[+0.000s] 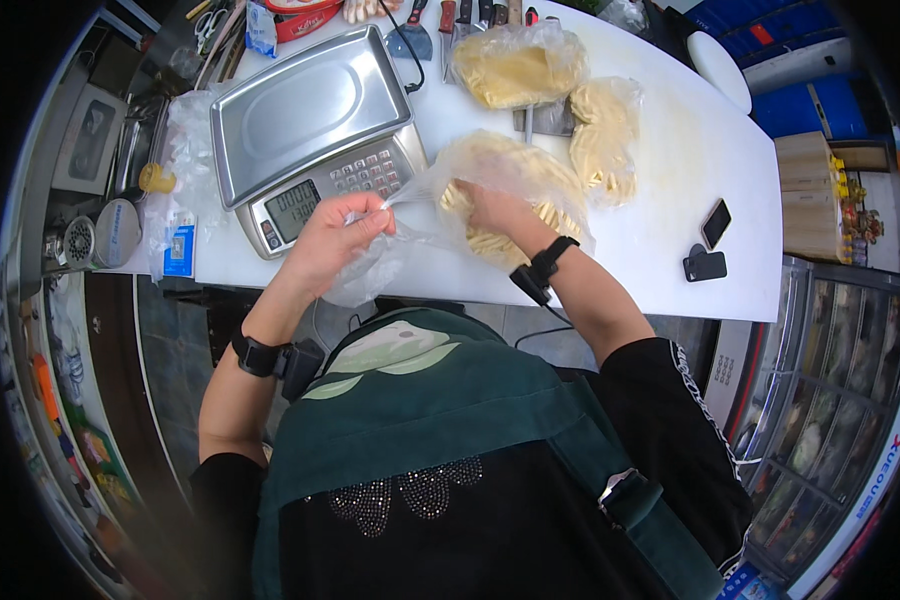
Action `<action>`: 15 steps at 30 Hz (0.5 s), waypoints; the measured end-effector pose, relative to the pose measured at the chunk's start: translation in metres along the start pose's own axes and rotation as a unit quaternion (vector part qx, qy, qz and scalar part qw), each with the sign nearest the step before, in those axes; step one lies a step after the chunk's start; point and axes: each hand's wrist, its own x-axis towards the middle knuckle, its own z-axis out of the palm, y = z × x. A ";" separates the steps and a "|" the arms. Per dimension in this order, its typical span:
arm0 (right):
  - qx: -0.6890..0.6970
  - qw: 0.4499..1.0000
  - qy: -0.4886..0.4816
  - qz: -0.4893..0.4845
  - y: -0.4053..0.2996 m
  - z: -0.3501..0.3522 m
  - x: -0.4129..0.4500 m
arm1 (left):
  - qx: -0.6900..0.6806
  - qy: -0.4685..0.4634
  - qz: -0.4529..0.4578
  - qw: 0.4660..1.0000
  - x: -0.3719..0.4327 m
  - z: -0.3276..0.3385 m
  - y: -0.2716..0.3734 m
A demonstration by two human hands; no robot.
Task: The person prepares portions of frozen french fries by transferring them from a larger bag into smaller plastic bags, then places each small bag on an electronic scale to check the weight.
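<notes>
My left hand [345, 236] pinches the edge of a clear plastic bag [412, 184] in front of the digital scale [375, 169]. Pale yellow strips, perhaps cut noodles or fries, fill the bag [525, 165]. My right hand [499, 214] reaches into or against the bag among the strips; its fingertips are hidden, so its grasp cannot be told. Behind stands another filled plastic bag [521, 67], and to its right lies a third bag of pale yellow pieces [606, 142]. A broad metal blade [551, 120] shows between the bags.
The scale's steel tray [315, 112] takes up the left side of the white table [675, 247]. Knives [487, 15] and a scraper [409, 37] lie along the back. Crumpled plastic bags [195, 150] are at the left, a phone [716, 223] and a small black device [705, 265] at the right.
</notes>
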 end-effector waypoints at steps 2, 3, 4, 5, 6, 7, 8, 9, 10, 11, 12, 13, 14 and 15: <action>-0.017 0.999 0.032 -0.027 0.012 0.005 0.002 | 0.018 -0.010 -0.015 1.000 0.000 0.000 0.003; -0.026 0.999 0.006 -0.019 0.010 0.000 -0.002 | 0.017 -0.008 -0.015 1.000 -0.001 0.001 0.003; -0.036 0.999 -0.020 -0.010 0.007 -0.007 -0.004 | 0.016 -0.002 -0.020 1.000 -0.001 0.002 0.003; -0.036 0.999 -0.021 -0.011 0.005 -0.010 -0.001 | 0.014 0.004 -0.026 1.000 -0.001 0.003 0.003; -0.029 1.000 -0.002 0.003 0.003 -0.013 0.002 | 0.013 0.004 -0.026 1.000 0.000 0.003 0.002; -0.021 0.999 0.017 0.016 0.001 -0.016 0.003 | 0.006 0.011 -0.022 1.000 0.002 0.004 0.000; -0.021 1.000 0.016 0.016 -0.002 -0.017 -0.002 | -0.002 0.018 -0.018 1.000 0.002 0.004 -0.001; -0.046 0.998 0.039 -0.005 -0.006 -0.020 -0.007 | 0.000 0.019 -0.015 1.000 0.003 0.004 0.000; -0.070 0.995 0.061 -0.027 -0.008 -0.022 -0.009 | 0.002 0.015 -0.013 1.000 0.003 0.004 0.001; -0.071 0.995 0.063 -0.028 -0.004 -0.019 -0.005 | 0.005 0.012 -0.010 1.000 0.002 0.003 0.002; -0.076 0.996 0.048 -0.016 0.005 -0.013 -0.001 | 0.005 0.010 -0.008 1.000 0.003 0.004 0.003; -0.082 0.996 0.032 -0.004 0.011 -0.008 0.003 | 0.010 0.007 -0.010 1.000 0.004 0.005 0.004; -0.084 0.996 0.034 -0.004 0.018 -0.003 0.006 | 0.015 0.004 -0.012 1.000 0.004 0.005 0.004; -0.069 0.996 0.048 0.005 0.017 -0.001 0.009 | 0.015 0.006 -0.013 1.000 0.004 0.005 0.004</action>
